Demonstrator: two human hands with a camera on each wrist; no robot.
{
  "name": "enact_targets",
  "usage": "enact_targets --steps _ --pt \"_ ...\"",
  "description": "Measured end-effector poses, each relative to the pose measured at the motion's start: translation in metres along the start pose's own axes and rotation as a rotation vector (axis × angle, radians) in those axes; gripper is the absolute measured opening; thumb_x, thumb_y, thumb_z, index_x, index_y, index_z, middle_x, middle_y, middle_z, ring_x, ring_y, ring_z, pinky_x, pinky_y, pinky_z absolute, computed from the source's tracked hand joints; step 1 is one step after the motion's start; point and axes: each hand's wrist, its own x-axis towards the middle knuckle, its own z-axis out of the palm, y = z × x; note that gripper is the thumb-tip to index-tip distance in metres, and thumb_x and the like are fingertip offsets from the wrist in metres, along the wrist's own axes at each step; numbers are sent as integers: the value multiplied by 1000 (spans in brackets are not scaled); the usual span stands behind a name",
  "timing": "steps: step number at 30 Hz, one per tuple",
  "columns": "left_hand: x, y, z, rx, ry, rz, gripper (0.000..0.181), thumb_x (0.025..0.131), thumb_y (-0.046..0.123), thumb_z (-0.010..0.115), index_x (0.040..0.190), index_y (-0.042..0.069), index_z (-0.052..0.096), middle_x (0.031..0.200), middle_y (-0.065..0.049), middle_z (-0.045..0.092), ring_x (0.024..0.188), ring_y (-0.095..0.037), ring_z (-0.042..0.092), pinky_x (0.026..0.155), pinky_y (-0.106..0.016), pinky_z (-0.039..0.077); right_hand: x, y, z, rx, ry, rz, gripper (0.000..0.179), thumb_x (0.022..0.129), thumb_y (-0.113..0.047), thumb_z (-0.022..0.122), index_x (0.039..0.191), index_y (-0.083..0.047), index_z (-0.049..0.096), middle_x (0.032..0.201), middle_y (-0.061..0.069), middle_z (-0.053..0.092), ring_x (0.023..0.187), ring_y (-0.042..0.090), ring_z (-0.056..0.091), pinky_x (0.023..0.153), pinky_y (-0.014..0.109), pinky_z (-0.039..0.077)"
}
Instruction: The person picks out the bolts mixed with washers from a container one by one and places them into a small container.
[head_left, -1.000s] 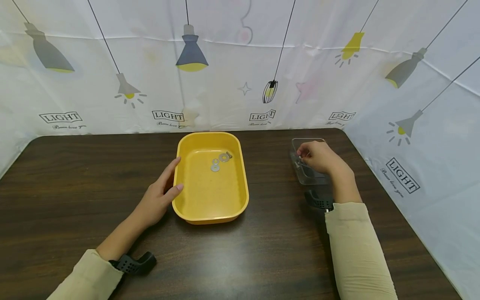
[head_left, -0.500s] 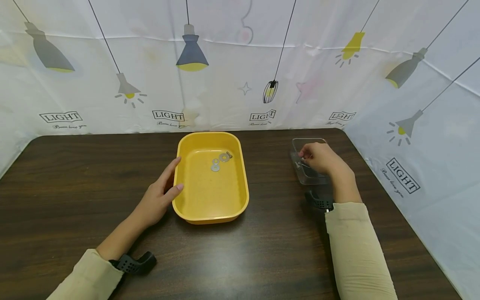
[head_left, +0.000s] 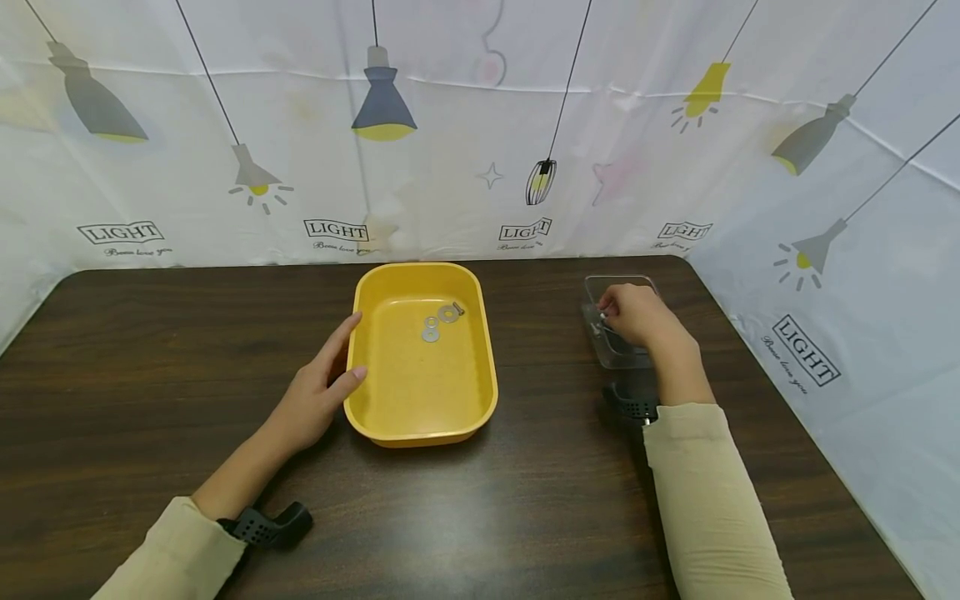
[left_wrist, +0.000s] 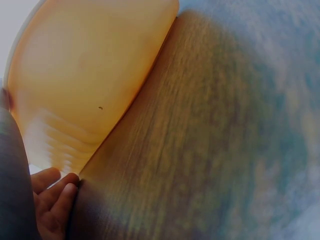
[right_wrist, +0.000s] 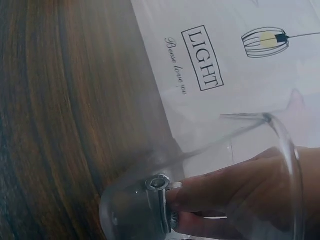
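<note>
A yellow plastic tray (head_left: pixel 420 392) rests on the table, with several washers (head_left: pixel 447 314) and a small screw (head_left: pixel 458 308) inside. My left hand (head_left: pixel 311 400) holds its left side, thumb and index finger over the rim. In the left wrist view, other fingers (left_wrist: pixel 62 192) touch the outer wall low down. At the right my right hand (head_left: pixel 641 315) reaches into a clear plastic box (head_left: pixel 618 361). Its fingertips pinch a small silver metal piece, partly hidden. Seen through the box wall, a ring-ended metal part (right_wrist: pixel 159 183) lies against those fingertips.
The dark wooden table (head_left: pixel 540 467) bears both containers. A white curtain printed with lamps (head_left: pixel 442 183) hangs along its back and right edges. A black strap device sits on each wrist, such as the left wristband (head_left: pixel 266 527).
My right wrist and forearm have shifted slightly left, and the fingertips have moved a little right inside the clear box. My left hand and the tray stay put.
</note>
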Motion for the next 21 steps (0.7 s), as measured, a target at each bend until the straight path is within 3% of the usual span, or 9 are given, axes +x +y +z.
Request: enact_targets --steps 6,17,21 --pt "0 -1 0 -3 1 9 67 107 31 47 164 28 13 161 -13 39 133 -31 55 95 -7 42 0 1 -1 -3 -10 24 25 92 -1 53 108 8 69 92 19 67 81 28 58 77 44 50" --pt "0 0 0 0 1 0 67 107 32 47 164 28 12 163 -12 36 136 -30 52 96 -5 39 -1 -1 -2 -7 -10 18 25 92 -2 54 109 8 70 93 19 68 81 28 59 79 46 51" --pt "0 0 0 -5 -1 9 67 107 31 48 164 28 13 159 -14 42 132 -30 55 95 -7 43 -2 -2 -2 1 -17 27 26 92 -1 52 109 7 70 92 18 68 79 27 58 74 43 50"
